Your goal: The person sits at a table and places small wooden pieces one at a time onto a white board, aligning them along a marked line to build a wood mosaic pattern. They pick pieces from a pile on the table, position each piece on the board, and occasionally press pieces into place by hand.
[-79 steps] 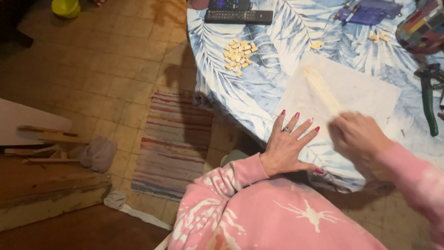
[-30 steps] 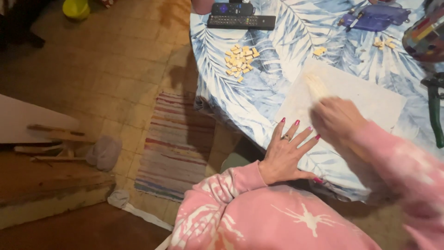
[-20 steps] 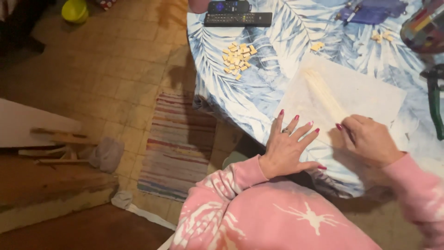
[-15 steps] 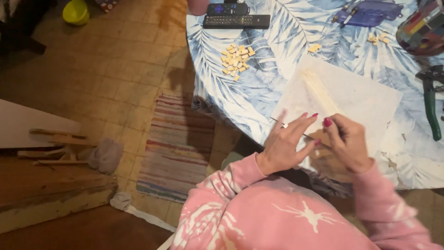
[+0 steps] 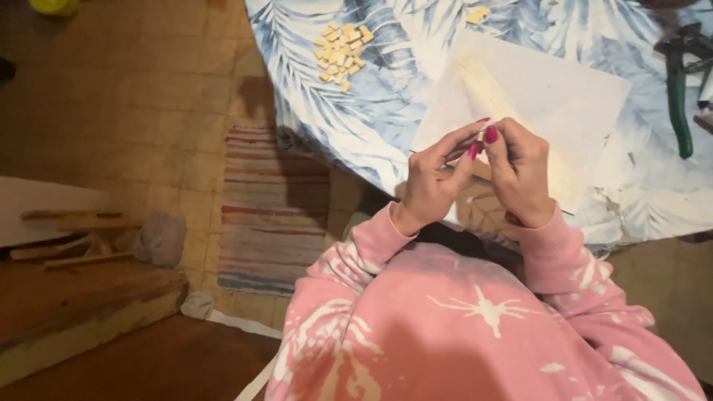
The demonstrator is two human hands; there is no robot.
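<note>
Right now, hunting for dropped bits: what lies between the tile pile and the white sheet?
Only bare leaf-print cloth between the pile and sheet, in the head view.

The small item pinched between the left hand (image 5: 431,182) and right hand (image 5: 520,174) is too small to identify. The white sheet's (image 5: 549,96) near edge is hidden behind both hands. Green-handled pliers (image 5: 677,96) are cut off at the far right edge.
</note>
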